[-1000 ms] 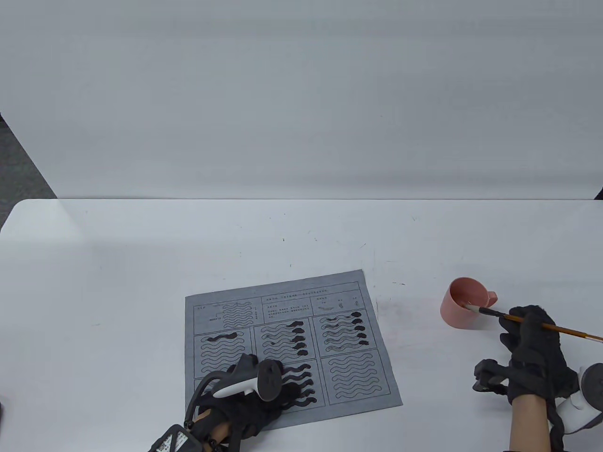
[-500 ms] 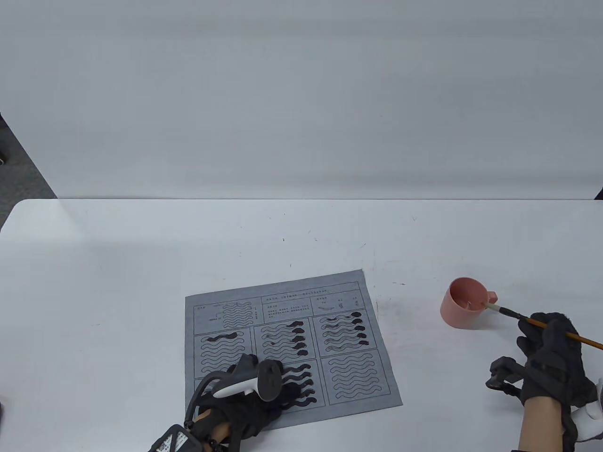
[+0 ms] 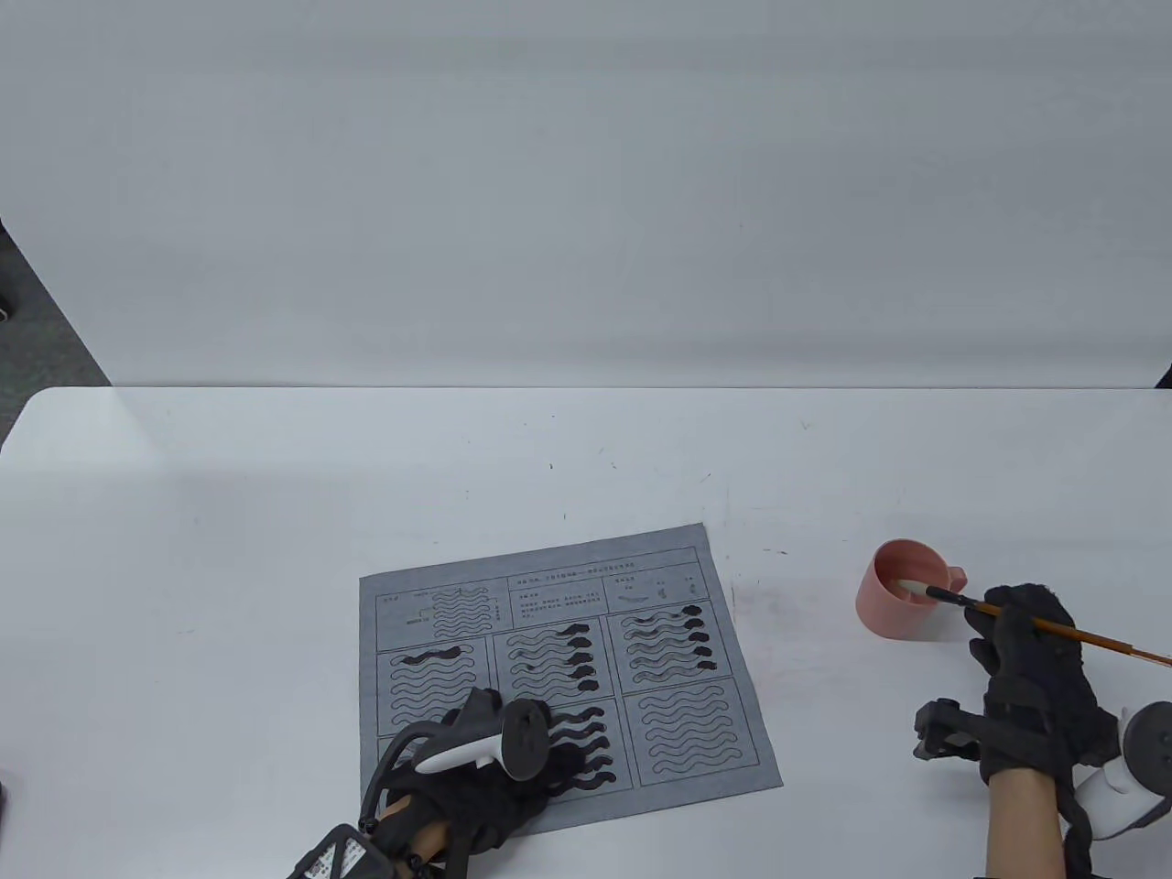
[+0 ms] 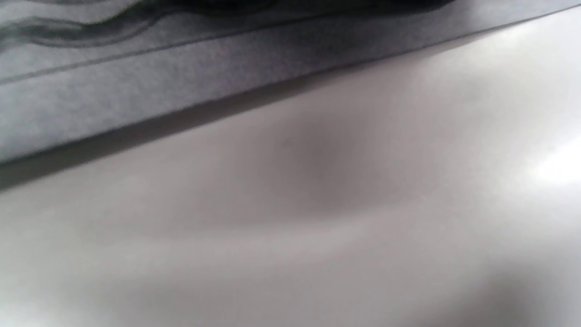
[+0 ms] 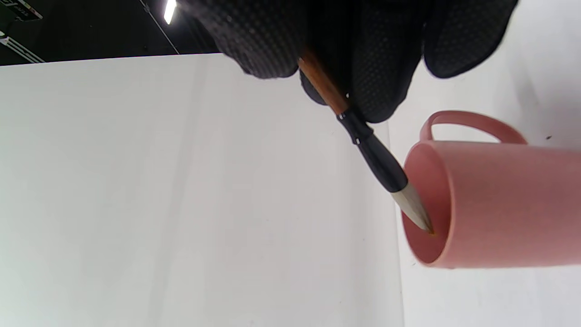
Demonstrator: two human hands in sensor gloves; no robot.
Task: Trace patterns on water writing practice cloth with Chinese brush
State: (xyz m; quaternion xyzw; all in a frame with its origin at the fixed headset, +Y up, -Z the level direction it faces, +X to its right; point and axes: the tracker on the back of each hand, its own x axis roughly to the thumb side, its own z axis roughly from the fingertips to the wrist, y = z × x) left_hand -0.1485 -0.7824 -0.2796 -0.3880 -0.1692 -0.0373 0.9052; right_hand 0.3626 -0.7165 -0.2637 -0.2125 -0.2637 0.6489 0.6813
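- Two gloved hands share the work: the right hand (image 3: 1039, 678) sits at the near right of the table (image 3: 275, 513), its fingers (image 5: 376, 59) pinched around the brown shaft of the brush (image 3: 1035, 623), close behind the black ferrule.
- That low hold probably gives fine control of the tip, which is angled down and leftward into the pink cup (image 3: 902, 591); in the right wrist view the pale bristles (image 5: 413, 206) are inside the rim and look to touch the inner wall, most likely to take up water.
- Well apart to the left, the grey practice cloth (image 3: 678, 723) lies flat near the table's front edge, turned slightly askew.
- Several of its wavy outlines already show dark, wet strokes, while the near right panel (image 3: 691, 732) and most of the left middle panel are untraced.
- The left hand (image 3: 485, 778) rests on the cloth's near left part, presumably to pin the thin sheet so it will not slide under the brush; how its fingers lie I cannot tell, since the tracker (image 3: 513, 742) covers them.
- The left wrist view shows only the cloth's edge (image 4: 136, 95) against the table, blurred.
- Cup placement to the right of the cloth suits the brush hand: a short trip across brings the tip to an open panel.
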